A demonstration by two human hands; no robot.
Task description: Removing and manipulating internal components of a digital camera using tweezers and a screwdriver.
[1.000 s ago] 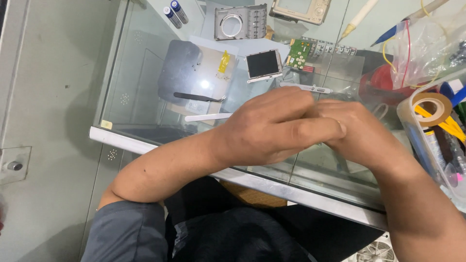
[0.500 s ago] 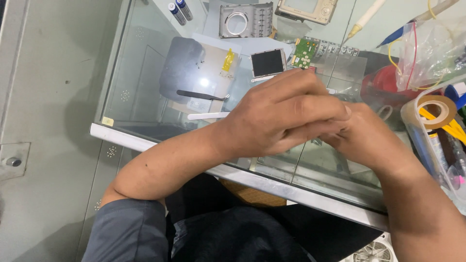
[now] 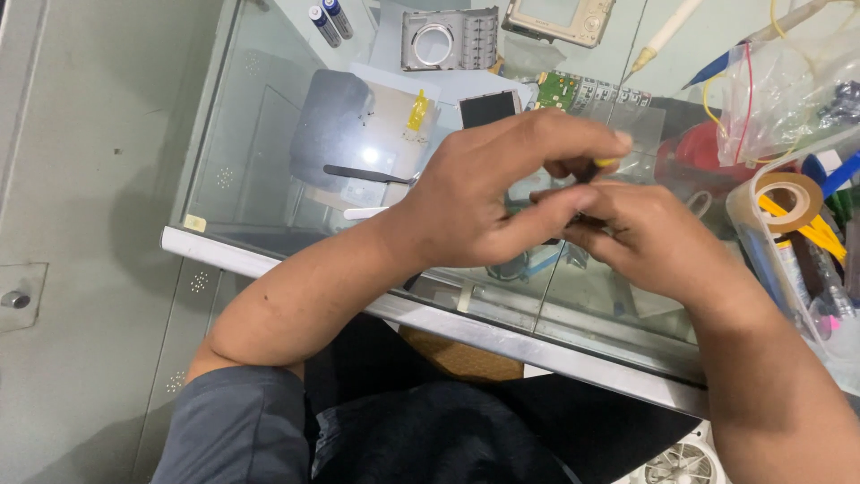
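Two bare hands meet over the middle of a glass-topped table (image 3: 269, 134). The left hand (image 3: 484, 202) curls from the left with its fingers bent over, and the right hand (image 3: 649, 237) comes in from the right, fingertips pinched narrow against the left ones. Between them sits a small dark part with a yellow tip (image 3: 602, 163), mostly hidden by the fingers; which hand truly grips it cannot be told. On the glass just left of the hands lie black tweezers (image 3: 367, 175), and beyond the knuckles a small black screen (image 3: 488, 108) and a green circuit board (image 3: 564, 90). Farther off rest a silver camera front shell (image 3: 448, 40) and two batteries (image 3: 324, 20). A roll of brown tape (image 3: 788, 199) stands at the right.
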